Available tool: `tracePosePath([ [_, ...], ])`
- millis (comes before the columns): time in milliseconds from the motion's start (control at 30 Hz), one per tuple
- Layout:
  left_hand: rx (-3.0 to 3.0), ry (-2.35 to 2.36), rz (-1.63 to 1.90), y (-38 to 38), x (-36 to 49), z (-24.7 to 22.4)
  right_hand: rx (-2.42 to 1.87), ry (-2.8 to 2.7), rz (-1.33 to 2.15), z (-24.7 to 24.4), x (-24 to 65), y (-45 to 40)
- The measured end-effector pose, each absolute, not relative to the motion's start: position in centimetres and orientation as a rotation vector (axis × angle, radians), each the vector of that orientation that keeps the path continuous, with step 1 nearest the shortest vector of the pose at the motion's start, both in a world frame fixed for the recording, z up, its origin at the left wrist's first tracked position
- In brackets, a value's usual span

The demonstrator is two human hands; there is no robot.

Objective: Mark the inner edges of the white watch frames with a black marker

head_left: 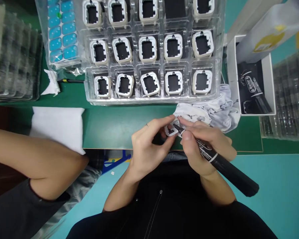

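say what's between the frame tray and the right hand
In the head view, a crumpled cloth lies between the frame tray and the right hand.

Bottle (267, 38) in white box (269, 84); folded white cloth (57, 124) left.

The light is bright and rather even, with small glare on the clear tray (151, 100); the black shirt (179, 199) shows little detail, letters on the held marker (226, 170) are unsharp, and the corner bottle (271, 33) looks stretched
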State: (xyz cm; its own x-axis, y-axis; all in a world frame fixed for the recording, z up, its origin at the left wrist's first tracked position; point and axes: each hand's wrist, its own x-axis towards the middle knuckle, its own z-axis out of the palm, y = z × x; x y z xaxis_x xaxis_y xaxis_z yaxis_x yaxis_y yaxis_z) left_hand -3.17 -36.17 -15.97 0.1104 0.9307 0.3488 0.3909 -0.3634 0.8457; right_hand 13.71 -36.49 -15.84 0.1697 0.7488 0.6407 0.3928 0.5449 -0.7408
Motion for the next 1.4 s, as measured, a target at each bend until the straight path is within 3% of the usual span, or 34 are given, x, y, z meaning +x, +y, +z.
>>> tracePosePath([
  [1400,1.934,1.326,1.190,-36.01,-3.29,-15.89,-1.046,-1.580,0.184,-15.16,13.64,-36.00],
])
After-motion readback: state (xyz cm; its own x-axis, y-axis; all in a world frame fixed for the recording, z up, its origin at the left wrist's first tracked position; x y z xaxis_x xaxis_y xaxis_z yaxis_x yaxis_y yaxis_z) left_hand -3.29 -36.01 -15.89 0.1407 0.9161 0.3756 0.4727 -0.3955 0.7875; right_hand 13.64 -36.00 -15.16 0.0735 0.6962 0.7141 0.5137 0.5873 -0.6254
